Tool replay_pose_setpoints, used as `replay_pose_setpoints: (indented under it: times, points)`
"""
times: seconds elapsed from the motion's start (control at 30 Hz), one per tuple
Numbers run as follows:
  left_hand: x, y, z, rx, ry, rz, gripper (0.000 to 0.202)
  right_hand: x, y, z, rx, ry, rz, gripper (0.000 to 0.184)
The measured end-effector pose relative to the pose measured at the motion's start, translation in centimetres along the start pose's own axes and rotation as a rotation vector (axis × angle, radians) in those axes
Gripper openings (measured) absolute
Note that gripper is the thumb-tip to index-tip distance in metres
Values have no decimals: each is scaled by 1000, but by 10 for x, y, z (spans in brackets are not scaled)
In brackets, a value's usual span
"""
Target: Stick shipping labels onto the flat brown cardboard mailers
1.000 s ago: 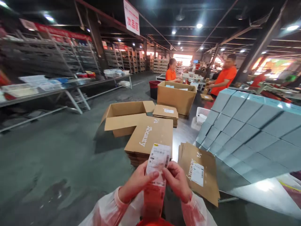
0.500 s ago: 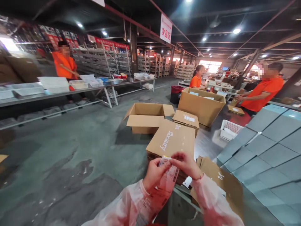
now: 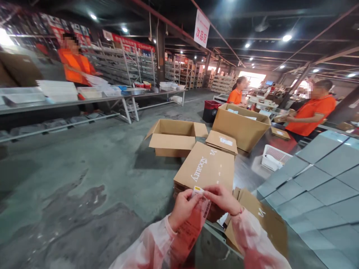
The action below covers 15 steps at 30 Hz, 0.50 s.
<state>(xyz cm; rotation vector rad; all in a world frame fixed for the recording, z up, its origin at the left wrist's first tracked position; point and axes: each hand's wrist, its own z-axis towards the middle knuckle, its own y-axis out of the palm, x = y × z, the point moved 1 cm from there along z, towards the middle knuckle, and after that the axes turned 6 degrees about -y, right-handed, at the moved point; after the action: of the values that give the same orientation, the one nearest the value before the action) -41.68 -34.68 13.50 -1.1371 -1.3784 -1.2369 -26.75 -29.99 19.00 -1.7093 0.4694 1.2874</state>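
My left hand (image 3: 182,210) and right hand (image 3: 221,199) are together, pinching the top of a label strip (image 3: 190,228) just in front of the flattened cartons (image 3: 204,168), so its lower length hangs free, held clear by my grip alone.

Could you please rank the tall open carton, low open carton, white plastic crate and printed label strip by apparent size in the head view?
1. tall open carton and low open carton: about alike.
2. printed label strip and white plastic crate: unsure, the strip being nearest the camera.
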Motion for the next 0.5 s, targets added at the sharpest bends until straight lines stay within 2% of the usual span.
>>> replay_pose_setpoints:
  times: [0.07,0.13,0.27,0.37,0.43,0.5]
  points:
    - [0,0,1,-46,-6,10,44,0,0,-1,25,3,-6,39]
    - [-2,0,3,-51,-21,34,46,-3,2,-4,131,-23,-83,34]
    - [-6,0,5,63,3,111,50,-8,10,-13,274,-143,-327,29]
    - [-3,1,5,129,9,55,47,-6,12,-14,334,-202,-314,28]
    - [0,2,6,42,-31,-58,41,-1,4,-6,353,-213,-269,28]
    - [0,4,9,-123,-145,-152,46,7,-12,11,352,-190,-288,27]
